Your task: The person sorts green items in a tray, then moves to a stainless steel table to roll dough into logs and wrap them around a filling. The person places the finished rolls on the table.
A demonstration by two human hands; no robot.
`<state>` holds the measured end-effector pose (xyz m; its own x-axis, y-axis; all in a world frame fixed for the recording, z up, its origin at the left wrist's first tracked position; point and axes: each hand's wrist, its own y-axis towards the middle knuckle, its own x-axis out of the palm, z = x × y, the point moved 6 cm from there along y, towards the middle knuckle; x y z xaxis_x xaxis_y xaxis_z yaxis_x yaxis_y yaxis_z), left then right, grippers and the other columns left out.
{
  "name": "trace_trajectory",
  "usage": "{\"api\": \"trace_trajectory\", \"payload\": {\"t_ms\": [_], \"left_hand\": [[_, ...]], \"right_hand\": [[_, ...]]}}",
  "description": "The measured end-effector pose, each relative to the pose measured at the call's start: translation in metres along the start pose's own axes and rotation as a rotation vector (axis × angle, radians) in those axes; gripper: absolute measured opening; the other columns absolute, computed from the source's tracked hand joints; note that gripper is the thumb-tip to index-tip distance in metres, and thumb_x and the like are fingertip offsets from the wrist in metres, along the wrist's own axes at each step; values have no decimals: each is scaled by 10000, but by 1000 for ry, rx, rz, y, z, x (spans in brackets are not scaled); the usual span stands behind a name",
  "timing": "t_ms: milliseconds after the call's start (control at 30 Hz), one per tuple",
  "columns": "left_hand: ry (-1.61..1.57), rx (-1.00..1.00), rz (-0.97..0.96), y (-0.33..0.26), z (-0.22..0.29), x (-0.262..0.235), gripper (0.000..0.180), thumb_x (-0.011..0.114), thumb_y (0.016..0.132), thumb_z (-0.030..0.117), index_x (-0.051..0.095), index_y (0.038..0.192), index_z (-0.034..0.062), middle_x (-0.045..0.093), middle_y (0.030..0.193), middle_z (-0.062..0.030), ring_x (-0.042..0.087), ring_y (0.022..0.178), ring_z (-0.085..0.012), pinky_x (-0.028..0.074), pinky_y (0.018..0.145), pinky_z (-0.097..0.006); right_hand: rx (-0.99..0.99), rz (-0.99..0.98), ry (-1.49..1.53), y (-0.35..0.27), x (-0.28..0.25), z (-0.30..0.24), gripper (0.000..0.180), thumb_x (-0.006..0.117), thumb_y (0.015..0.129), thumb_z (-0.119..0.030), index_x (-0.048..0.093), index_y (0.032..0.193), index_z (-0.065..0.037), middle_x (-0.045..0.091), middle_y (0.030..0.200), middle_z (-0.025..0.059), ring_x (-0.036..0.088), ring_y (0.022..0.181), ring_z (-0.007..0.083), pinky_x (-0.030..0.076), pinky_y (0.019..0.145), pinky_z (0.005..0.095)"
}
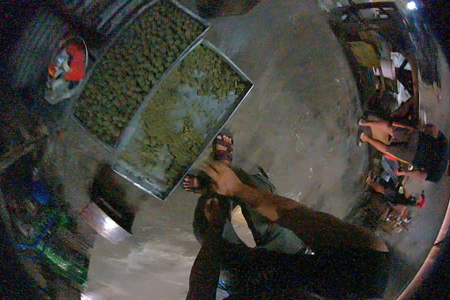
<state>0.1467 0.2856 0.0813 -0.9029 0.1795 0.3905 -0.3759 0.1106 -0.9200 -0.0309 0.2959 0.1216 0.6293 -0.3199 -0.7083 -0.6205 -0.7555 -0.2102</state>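
Note:
Two rectangular metal-rimmed trays lie side by side on the floor. The far tray (140, 65) is filled with small greenish-brown clumps. In the near tray (227, 115), similar crumbly material (165, 132) is spread unevenly, with bare grey bottom showing between patches. My right hand (226, 181) reaches over my sandalled feet, its fingers stretched towards the near tray's long edge; they look slightly blurred, and nothing shows in them. Close to my body, my left hand (214, 209) is in dark shadow near my knee, and its fingers cannot be made out.
A round container (67, 70) with red and white items stands at the left. Below the near tray sits a low box-like piece with a shiny edge (107, 222). Green plastic-looking things (60, 260) lie lower left. Another person (410, 150) is at the right, beside cluttered shelving (380, 60).

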Motion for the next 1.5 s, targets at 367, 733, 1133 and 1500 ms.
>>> {"api": "trace_trajectory", "payload": {"t_ms": [367, 733, 1133, 1500], "left_hand": [[710, 117, 228, -166, 119, -34, 376, 434, 940, 337, 501, 1166, 43, 550, 1131, -83, 505, 1047, -227, 410, 890, -362], [1059, 288, -48, -127, 107, 337, 386, 452, 932, 358, 508, 1151, 45, 558, 1116, -82, 516, 1021, -221, 418, 856, -361], [1432, 349, -240, -71, -90, 733, 397, 472, 922, 380, 517, 1134, 47, 567, 1100, -81, 529, 993, -215, 427, 820, -360], [1602, 220, -290, 4, -210, 896, 409, 490, 913, 401, 524, 1119, 49, 575, 1085, -80, 541, 967, -209, 435, 786, -359]], "right_hand": [[620, -265, -356, -305, -148, 121, 294, 512, 843, -294, 594, 871, -13, 632, 907, 167, 605, 797, 362, 493, 677, 471], [1506, 16, 270, -483, -208, 132, 275, 588, 722, -292, 651, 871, -69, 653, 895, 161, 639, 797, 320, 510, 665, 427], [1439, 227, 388, -501, -350, 259, 291, 578, 754, -331, 655, 927, -110, 654, 888, 151, 639, 816, 319, 511, 717, 439], [1459, 712, 316, -512, -456, 395, 310, 603, 755, -350, 665, 963, -129, 655, 899, 147, 637, 843, 319, 521, 755, 411]]}}
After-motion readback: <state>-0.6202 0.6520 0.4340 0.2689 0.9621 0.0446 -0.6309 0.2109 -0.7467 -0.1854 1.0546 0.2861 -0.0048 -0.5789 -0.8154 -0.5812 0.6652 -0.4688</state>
